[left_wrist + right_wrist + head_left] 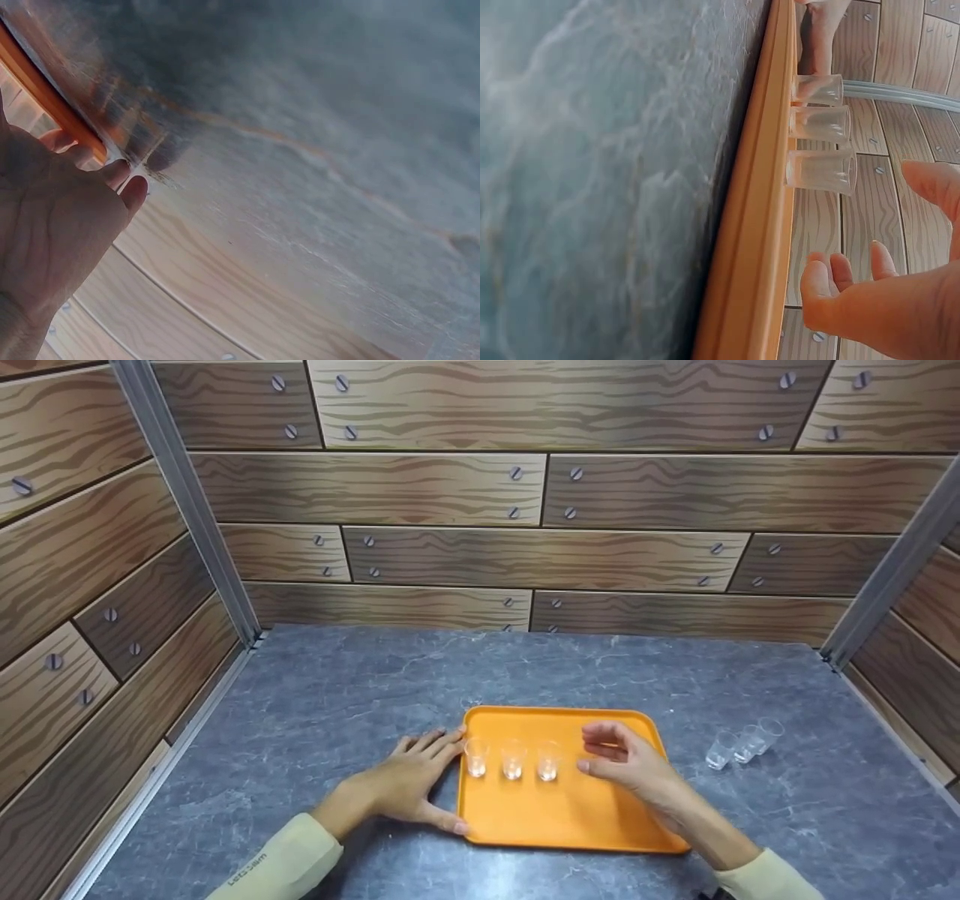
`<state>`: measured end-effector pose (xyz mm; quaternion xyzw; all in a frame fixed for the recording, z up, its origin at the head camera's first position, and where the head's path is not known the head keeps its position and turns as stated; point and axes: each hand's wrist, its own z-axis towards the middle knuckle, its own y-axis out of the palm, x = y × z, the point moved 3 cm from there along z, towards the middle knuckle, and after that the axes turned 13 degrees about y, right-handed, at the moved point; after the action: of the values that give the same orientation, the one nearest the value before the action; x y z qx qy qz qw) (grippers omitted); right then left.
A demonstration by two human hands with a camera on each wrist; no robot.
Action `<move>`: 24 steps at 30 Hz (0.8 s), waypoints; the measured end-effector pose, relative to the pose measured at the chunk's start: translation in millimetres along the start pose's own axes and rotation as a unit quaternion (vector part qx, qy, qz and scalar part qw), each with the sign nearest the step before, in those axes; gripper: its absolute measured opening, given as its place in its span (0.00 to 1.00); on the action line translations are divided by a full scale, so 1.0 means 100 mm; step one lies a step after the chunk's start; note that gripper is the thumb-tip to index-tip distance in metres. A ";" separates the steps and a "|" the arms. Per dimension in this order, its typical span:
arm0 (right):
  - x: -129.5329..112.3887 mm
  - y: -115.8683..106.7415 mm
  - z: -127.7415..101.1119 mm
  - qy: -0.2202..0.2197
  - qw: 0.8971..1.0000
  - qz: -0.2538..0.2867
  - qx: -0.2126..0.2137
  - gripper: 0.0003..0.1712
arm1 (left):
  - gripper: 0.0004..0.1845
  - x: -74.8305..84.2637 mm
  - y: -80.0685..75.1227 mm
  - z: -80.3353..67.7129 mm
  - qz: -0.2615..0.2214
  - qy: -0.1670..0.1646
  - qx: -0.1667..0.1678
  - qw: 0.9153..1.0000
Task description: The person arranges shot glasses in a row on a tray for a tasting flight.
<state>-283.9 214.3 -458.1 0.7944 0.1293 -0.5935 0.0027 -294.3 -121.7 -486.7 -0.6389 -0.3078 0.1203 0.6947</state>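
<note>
Risk: the right hand (626, 761) hovers at 3 o'clock of three small glasses (512, 759) standing in a row on the orange tray (555, 817); a careless sweep could topple the nearest. Its fingers are loosely spread and hold nothing. The left hand (412, 787) rests against the tray's 9 o'clock edge, fingers straight.
</note>
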 end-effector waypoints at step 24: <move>-0.09 -0.57 -0.24 -0.100 0.990 0.054 0.084 0.24 | 0.67 -0.02 0.02 0.01 -0.008 -0.002 -0.003 1.000</move>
<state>-275.7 270.9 -433.8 0.7340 0.0350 -0.6780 -0.0196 -296.0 -121.6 -489.0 -0.6382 -0.3147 0.1154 0.6931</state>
